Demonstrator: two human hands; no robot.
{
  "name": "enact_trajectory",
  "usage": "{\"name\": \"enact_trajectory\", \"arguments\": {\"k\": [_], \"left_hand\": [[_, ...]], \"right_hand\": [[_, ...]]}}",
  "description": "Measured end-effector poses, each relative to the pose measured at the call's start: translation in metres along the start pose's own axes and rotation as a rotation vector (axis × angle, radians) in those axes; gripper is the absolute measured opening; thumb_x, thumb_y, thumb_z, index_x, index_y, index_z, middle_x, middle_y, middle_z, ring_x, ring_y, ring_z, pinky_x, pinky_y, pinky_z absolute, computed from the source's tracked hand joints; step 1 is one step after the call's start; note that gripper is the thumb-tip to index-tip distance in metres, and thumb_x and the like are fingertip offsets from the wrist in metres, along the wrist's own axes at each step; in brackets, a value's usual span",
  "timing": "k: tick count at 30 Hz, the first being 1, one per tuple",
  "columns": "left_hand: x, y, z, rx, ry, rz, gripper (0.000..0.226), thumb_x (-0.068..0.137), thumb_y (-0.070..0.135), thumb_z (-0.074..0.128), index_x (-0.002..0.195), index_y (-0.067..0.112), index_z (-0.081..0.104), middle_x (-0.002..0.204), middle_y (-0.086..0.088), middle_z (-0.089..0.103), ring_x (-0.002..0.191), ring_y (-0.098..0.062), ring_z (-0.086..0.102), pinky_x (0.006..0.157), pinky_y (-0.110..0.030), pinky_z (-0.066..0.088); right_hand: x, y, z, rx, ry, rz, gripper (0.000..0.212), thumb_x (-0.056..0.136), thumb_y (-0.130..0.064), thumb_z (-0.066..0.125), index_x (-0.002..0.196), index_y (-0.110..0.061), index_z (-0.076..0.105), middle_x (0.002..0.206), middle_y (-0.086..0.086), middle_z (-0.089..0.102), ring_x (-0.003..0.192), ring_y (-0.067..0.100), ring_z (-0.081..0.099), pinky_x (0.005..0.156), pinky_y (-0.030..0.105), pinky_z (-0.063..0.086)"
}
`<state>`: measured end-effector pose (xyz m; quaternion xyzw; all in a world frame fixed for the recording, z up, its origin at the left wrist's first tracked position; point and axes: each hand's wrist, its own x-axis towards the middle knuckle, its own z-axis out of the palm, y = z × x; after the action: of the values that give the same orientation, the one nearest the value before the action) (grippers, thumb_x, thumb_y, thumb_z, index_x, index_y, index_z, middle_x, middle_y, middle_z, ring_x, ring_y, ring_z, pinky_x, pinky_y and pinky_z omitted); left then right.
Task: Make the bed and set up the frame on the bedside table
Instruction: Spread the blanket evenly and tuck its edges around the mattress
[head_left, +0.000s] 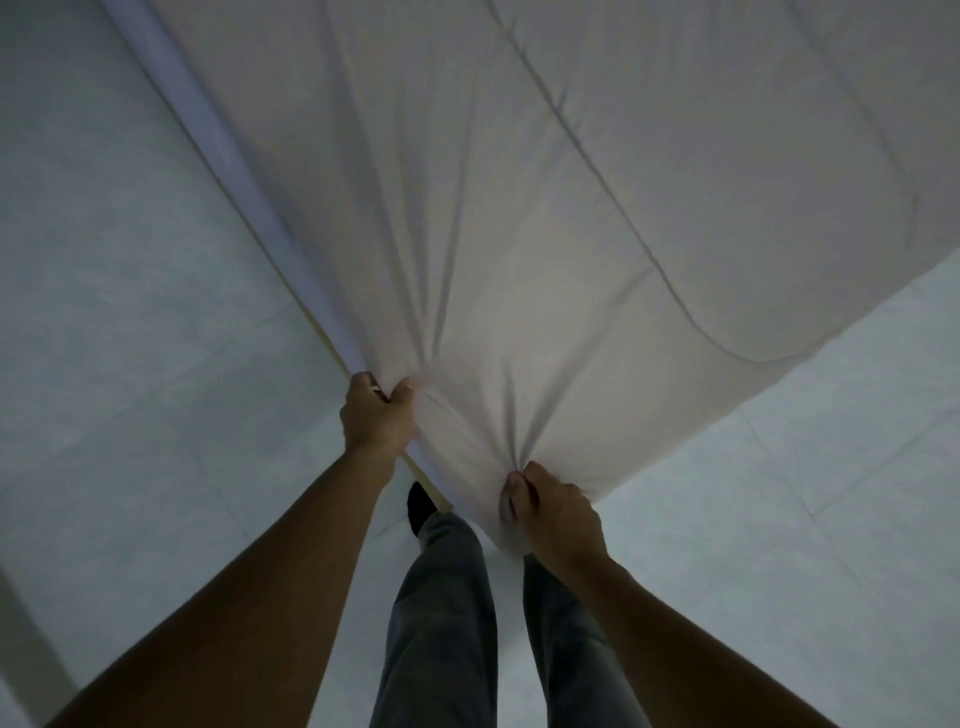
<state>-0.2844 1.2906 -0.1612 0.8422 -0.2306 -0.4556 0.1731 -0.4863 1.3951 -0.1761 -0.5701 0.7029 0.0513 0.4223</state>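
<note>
Head view: quilted comforter (597, 208) spread over bed, its near corner bunched at bed's corner. Left hand (375, 415) fisted on comforter's left edge — right hand (556, 514) clenched on corner fabric, folds radiating from both grips. Tiled floor (130, 312) around; person's trouser legs (441, 597) below.

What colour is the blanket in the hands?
Plain off-white blanket, no pattern; seen in the head view.

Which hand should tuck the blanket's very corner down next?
Probably the right hand: it grips the blanket right at the corner, while the left hand holds the side edge farther up.
</note>
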Motion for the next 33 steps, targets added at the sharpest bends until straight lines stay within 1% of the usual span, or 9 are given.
{"name": "enact_trajectory", "arguments": {"k": [4,7,10,15,18,24,27,29,33], "left_hand": [[0.003,0.001,0.001,-0.058,-0.062,-0.059,0.044,0.088,0.047,0.065,0.115,0.013,0.057,0.111,-0.009,0.065,0.098,-0.031,0.064,0.087,-0.05,0.057],[0.001,-0.005,0.007,-0.118,-0.074,-0.082,0.043,0.089,0.046,0.065,0.117,0.014,0.057,0.115,-0.009,0.064,0.1,-0.031,0.064,0.085,-0.052,0.058],[-0.006,-0.015,0.015,-0.202,-0.107,-0.105,0.039,0.088,0.038,0.07,0.116,0.011,0.062,0.111,-0.007,0.066,0.099,-0.028,0.065,0.083,-0.048,0.06],[-0.009,-0.034,0.02,-0.135,-0.027,-0.052,0.028,0.083,0.039,0.076,0.09,0.013,0.07,0.093,-0.005,0.072,0.09,-0.028,0.069,0.084,-0.049,0.059],[-0.008,-0.032,0.022,-0.094,0.023,-0.056,0.03,0.081,0.038,0.077,0.087,0.01,0.07,0.089,-0.005,0.073,0.086,-0.028,0.069,0.082,-0.048,0.06],[-0.009,-0.026,0.021,-0.02,0.061,-0.054,0.034,0.08,0.039,0.078,0.088,0.007,0.07,0.09,-0.009,0.072,0.086,-0.03,0.068,0.081,-0.046,0.06],[-0.008,-0.021,0.021,-0.003,0.045,-0.062,0.036,0.082,0.035,0.077,0.1,0.005,0.068,0.102,-0.012,0.071,0.091,-0.031,0.066,0.083,-0.044,0.059],[-0.007,-0.014,0.022,-0.038,0.004,-0.091,0.049,0.081,0.033,0.077,0.119,0.006,0.061,0.117,-0.01,0.065,0.098,-0.031,0.063,0.085,-0.047,0.059],[-0.008,0.001,0.027,-0.143,0.009,-0.123,0.077,0.076,0.05,0.072,0.137,0.011,0.044,0.128,-0.006,0.051,0.11,-0.033,0.055,0.09,-0.053,0.055]], "right_hand": [[-0.001,0.012,-0.021,0.374,0.266,0.287,0.03,0.099,-0.052,0.045,0.088,-0.027,0.055,0.082,-0.005,0.065,0.082,0.021,0.067,0.081,0.041,0.057],[0.022,0.029,-0.036,0.837,0.564,0.787,0.047,0.091,-0.05,0.063,0.121,-0.015,0.051,0.112,0.008,0.063,0.107,0.033,0.063,0.096,0.046,0.053],[0.043,0.045,-0.04,1.16,0.521,1.13,0.071,0.092,-0.052,0.061,0.142,-0.006,0.04,0.137,0.018,0.053,0.124,0.039,0.054,0.106,0.05,0.047],[0.033,0.072,-0.04,0.995,0.426,1.014,0.049,0.1,-0.041,0.054,0.121,0.003,0.062,0.114,0.017,0.067,0.11,0.036,0.064,0.093,0.032,0.049],[0.029,0.096,-0.047,0.926,0.409,0.942,0.041,0.095,-0.036,0.063,0.111,0.002,0.068,0.1,0.017,0.071,0.095,0.033,0.069,0.091,0.039,0.055],[0.026,0.109,-0.066,1.22,0.299,0.929,0.018,0.088,-0.012,0.076,0.086,-0.003,0.06,0.09,0.012,0.066,0.087,0.028,0.066,0.081,0.042,0.056],[0.024,0.111,-0.073,1.226,0.262,0.93,0.013,0.087,-0.004,0.074,0.093,-0.001,0.062,0.088,0.012,0.065,0.086,0.028,0.066,0.082,0.043,0.054],[0.029,0.114,-0.081,1.232,0.395,0.908,0.016,0.083,0.001,0.068,0.097,0.006,0.063,0.084,0.01,0.062,0.085,0.027,0.062,0.072,0.038,0.051],[0.056,0.112,-0.105,1.234,0.682,0.828,0.044,0.086,-0.024,0.069,0.128,-0.013,0.062,0.108,0.003,0.063,0.089,0.019,0.062,0.083,0.035,0.056]]}}
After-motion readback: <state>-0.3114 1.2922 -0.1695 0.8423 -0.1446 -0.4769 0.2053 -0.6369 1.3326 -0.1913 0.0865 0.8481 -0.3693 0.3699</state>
